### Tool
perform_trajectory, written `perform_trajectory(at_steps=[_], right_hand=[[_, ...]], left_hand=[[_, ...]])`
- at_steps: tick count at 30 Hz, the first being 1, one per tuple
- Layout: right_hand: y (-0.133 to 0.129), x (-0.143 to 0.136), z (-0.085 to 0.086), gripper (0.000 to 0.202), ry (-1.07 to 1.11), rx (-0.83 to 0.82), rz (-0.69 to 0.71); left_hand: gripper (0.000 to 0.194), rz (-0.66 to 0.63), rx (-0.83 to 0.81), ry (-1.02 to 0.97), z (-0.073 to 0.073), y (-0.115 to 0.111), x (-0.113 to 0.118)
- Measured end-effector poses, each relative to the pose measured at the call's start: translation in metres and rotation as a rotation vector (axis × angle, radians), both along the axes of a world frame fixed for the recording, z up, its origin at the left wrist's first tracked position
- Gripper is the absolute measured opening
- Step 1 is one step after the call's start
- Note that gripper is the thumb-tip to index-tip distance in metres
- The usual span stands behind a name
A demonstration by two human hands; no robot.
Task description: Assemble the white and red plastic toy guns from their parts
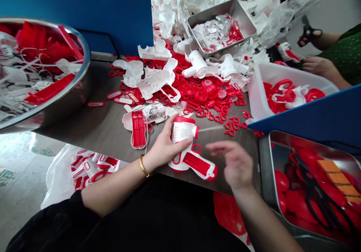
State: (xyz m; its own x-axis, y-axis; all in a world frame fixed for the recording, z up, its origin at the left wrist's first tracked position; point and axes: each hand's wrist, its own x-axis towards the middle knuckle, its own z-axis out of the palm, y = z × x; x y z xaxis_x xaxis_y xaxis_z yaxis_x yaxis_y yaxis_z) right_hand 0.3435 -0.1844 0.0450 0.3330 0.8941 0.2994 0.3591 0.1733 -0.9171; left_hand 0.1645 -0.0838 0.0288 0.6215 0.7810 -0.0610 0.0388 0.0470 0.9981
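Note:
My left hand (166, 146) is wrapped around a white and red plastic gun-shaped toy (183, 129), which lies on its side near the table's front edge. Its red-backed handle (199, 165) points toward the lower right, and a small red ring sits beside it. My right hand (235, 161) is just right of the toy, apart from it and smeared by motion, so its grip does not show. A faint blurred streak runs rightward from the toy's red nozzle (196, 131). Left of my left hand lies an opened toy body with a red battery compartment (139, 131).
Red and white plastic parts (194, 90) are heaped ahead. A large metal bowl (84, 52) stands left, a metal tray (251, 26) at the back, a white bin (255, 97) right. Scissors (321, 199) lie in the right tray. Another person's hand (324, 67) works at upper right.

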Motion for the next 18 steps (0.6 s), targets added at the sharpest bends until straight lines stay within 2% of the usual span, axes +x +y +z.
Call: perform_trajectory(at_steps=[2,5,7,10,12,15,18], right_hand=[[0.026,0.004,0.009,0.043,0.094,-0.028,-0.025],[0.052,0.002,0.022,0.043,0.127,-0.286,0.272],[0.051,-0.002,0.028,0.048,0.227,-0.37,0.351],[0.03,-0.007,0.031,0.059,0.432,-0.356,0.242],[0.013,-0.008,0.031,0.063,0.466,-0.358,0.16],[-0.008,-0.005,0.023,0.065,0.422,-0.344,0.101],[-0.023,0.0,0.002,0.058,0.236,-0.333,0.025]], left_hand=[[0.091,-0.023,0.124,-0.003,0.002,-0.003,0.001],[0.097,-0.102,0.271,-0.007,0.011,-0.007,0.001],[0.096,-0.157,0.305,-0.002,0.019,-0.01,-0.001],[0.088,-0.224,0.355,0.028,0.029,-0.013,-0.006],[0.084,-0.229,0.379,0.057,0.034,-0.014,-0.009],[0.084,-0.212,0.369,0.061,0.035,-0.015,-0.014],[0.082,-0.141,0.256,-0.008,0.031,-0.014,-0.022]])
